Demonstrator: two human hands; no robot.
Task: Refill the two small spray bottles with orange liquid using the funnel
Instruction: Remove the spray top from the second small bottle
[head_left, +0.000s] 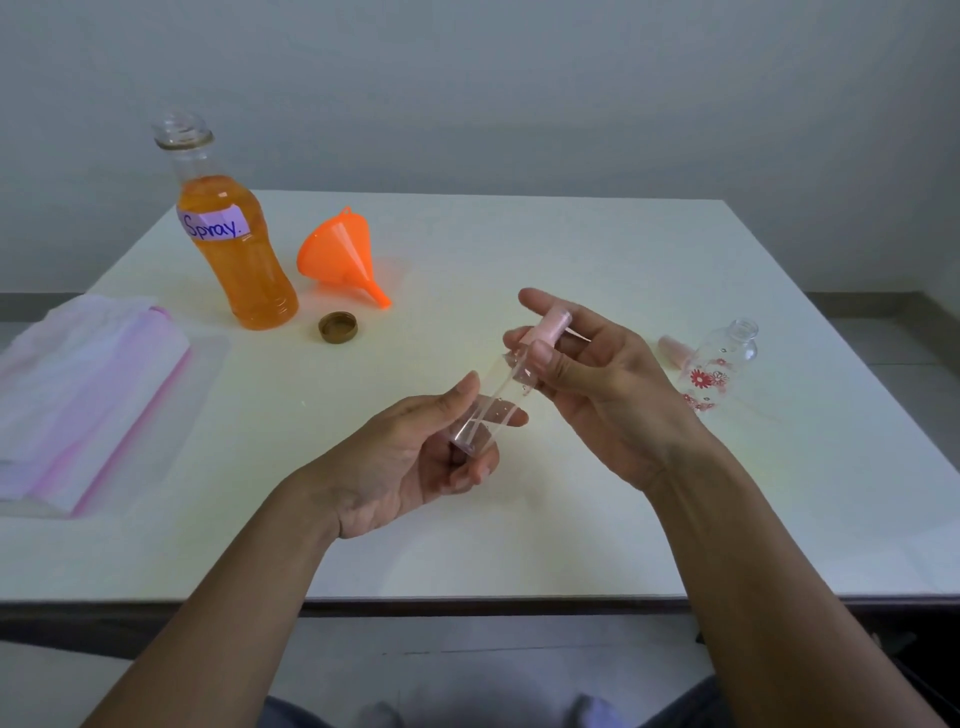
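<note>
Over the middle of the white table (519, 545) I hold a small clear spray bottle (496, 402), tilted, with a thin tube inside. My left hand (410, 462) grips its lower body. My right hand (597, 379) pinches its pink spray head (550, 327) at the top. A second small clear bottle (719, 366) with red flowers stands open to the right, a pink cap (675, 349) lying beside it. The big uncapped bottle of orange liquid (234, 244), labelled "Spray", stands at the back left. The orange funnel (343, 257) lies on its side next to it.
A brown bottle cap (338, 327) lies in front of the big bottle. A clear plastic bag with pink-white cloth (88, 395) covers the table's left side. A plain wall runs behind the table.
</note>
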